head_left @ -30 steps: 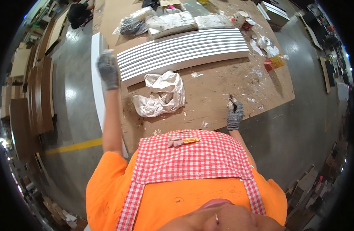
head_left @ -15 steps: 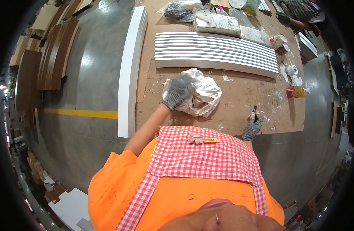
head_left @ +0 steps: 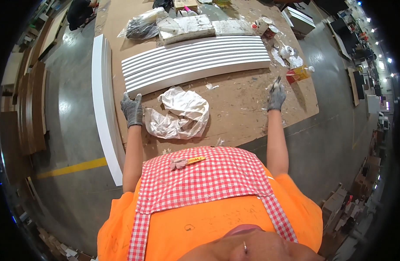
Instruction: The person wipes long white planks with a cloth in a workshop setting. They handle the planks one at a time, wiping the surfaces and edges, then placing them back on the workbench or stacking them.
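Observation:
A row of white boards [head_left: 195, 61] lies side by side across the workbench, their long edges showing as stripes. My left hand [head_left: 132, 111], in a grey glove, is at the near left corner of the row, thumb and fingers apart, fingertips at the boards' end. Beyond the row's right end is my gloved right hand [head_left: 276, 95], its fingers closed around what looks like a small dark tool [head_left: 278, 79]; its kind is too small to tell. Between my hands, nearer the left one, a crumpled white cloth [head_left: 184, 114] rests on the bench.
One long white board stack [head_left: 105, 100] lines the left edge of the bench [head_left: 234, 117]. White-smeared blocks [head_left: 187, 28] and a plastic bag [head_left: 143, 24] lie behind the boards. On the right stand a bottle of amber liquid [head_left: 299, 74] and stained cans [head_left: 263, 25].
My left hand has left the cloth and moved to the boards' left end. My right hand has reached forward toward their right end. The view has shifted, and the cloth lies spread differently.

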Action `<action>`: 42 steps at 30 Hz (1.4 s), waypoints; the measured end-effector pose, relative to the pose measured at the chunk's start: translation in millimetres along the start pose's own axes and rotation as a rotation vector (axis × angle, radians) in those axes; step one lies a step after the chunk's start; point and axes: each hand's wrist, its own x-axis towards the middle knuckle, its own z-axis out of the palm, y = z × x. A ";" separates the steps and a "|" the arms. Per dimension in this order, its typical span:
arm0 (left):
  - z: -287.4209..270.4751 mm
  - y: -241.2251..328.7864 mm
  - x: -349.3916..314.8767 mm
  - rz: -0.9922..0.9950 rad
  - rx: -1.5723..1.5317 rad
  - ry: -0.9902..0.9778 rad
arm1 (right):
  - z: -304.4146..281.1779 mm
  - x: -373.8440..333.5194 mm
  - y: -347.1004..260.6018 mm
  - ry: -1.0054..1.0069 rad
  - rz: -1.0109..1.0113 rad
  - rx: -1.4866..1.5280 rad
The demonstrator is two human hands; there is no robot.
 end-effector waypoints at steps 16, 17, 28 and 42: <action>-23.3 23.5 -19.2 -0.009 -0.212 0.049 | 24.9 128.8 30.5 -0.099 -0.417 -0.904; -27.2 26.1 -25.5 0.118 -0.220 0.173 | 8.0 137.0 32.7 -0.125 -0.466 -1.032; -21.1 34.5 -99.9 -0.123 -0.912 -0.214 | -94.1 120.4 -20.3 0.101 0.193 -1.583; 25.3 -16.2 -108.8 -0.189 -1.166 -0.413 | 89.6 -126.7 12.9 -0.855 -0.261 -0.696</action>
